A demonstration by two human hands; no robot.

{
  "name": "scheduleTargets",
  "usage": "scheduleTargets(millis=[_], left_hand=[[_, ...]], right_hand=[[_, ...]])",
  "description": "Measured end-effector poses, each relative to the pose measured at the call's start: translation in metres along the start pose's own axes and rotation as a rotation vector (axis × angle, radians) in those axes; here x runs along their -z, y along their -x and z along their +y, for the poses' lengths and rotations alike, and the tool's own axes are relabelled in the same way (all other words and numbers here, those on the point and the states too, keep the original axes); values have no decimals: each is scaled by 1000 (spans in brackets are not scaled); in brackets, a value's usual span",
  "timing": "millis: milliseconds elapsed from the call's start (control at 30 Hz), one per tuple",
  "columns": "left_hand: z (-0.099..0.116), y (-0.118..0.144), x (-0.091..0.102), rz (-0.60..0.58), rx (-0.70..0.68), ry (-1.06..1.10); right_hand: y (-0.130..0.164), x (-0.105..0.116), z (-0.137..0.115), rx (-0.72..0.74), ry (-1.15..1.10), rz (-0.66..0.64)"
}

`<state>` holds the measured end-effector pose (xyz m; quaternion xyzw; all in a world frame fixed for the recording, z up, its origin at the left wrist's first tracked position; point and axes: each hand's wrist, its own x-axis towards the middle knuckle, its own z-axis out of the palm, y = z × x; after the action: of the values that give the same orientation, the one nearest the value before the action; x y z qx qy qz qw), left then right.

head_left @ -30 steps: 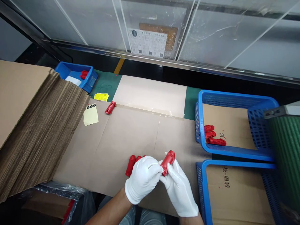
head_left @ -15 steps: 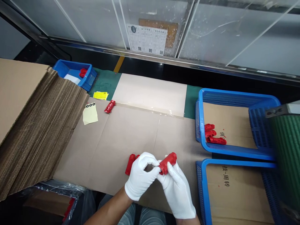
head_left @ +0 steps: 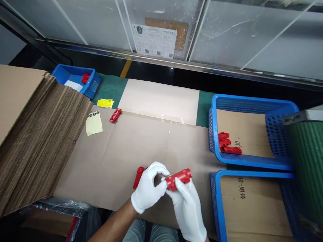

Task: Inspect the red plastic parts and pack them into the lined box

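A red plastic tubular part [head_left: 178,179] with a stepped, notched outline is held over the tabletop, tilted up to the right. My right hand [head_left: 188,208], in a white glove, is closed around it from below, thumb along its near side. My left hand [head_left: 149,188], also gloved in white, has its curled thumb and forefinger at the part's left end; the exact contact is partly hidden. Just behind my left hand lies a similar red part [head_left: 138,177], with a bit of another showing beside it.
Farther back lies a red part [head_left: 115,115] near a cream label sheet [head_left: 94,123] and yellow labels [head_left: 105,103]. Blue baskets [head_left: 254,163] [head_left: 214,205] stand right, the far one holding several red parts. Stacked cardboard [head_left: 45,134] and a small blue bin [head_left: 94,85] are left.
The red part in my right hand has turned to a flatter angle, and its left end has shifted slightly left. My left hand has moved a little left. The view has shifted slightly.
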<state>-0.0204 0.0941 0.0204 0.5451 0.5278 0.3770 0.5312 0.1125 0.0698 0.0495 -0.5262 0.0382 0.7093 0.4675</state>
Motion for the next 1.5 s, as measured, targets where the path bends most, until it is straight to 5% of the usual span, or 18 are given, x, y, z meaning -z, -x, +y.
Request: scheduleTargets(millis=[133, 267, 433, 533, 667, 733, 867, 1000, 1133, 1300, 1400, 1500], left_hand=[[2, -9, 23, -418, 146, 162], [19, -26, 23, -654, 84, -51], [34, -16, 1, -633, -117, -428], [26, 3, -9, -638, -125, -403], [3, 20, -8, -448, 67, -314], [-9, 19, 2, -366, 67, -395], [-18, 2, 40, -321, 131, -815], [-16, -16, 69, -626, 228, -1074], [-22, -22, 76, -715, 307, -1058], [-37, -19, 88, -711, 387, -941], [-40, -19, 94, -736, 380, -879], [-41, -23, 93, -764, 362, -842]], right_hand=[[-6, 10, 6, -187, 8, -312], [-10, 19, -4, -165, 128, -318], [-6, 33, -13, -142, 100, -207], [-5, 45, 0, -98, 125, -45], [-4, 57, 29, -383, 465, -257], [-7, 61, 40, -440, 630, -223], [-25, 63, 42, -69, 943, 71], [-46, 48, 28, 128, 1172, 79], [-64, 33, 28, 134, 1318, 102], [-82, 45, 42, 589, 1596, -46], [-82, 53, 50, 773, 1669, 139], [-77, 50, 56, 711, 1670, 256]])
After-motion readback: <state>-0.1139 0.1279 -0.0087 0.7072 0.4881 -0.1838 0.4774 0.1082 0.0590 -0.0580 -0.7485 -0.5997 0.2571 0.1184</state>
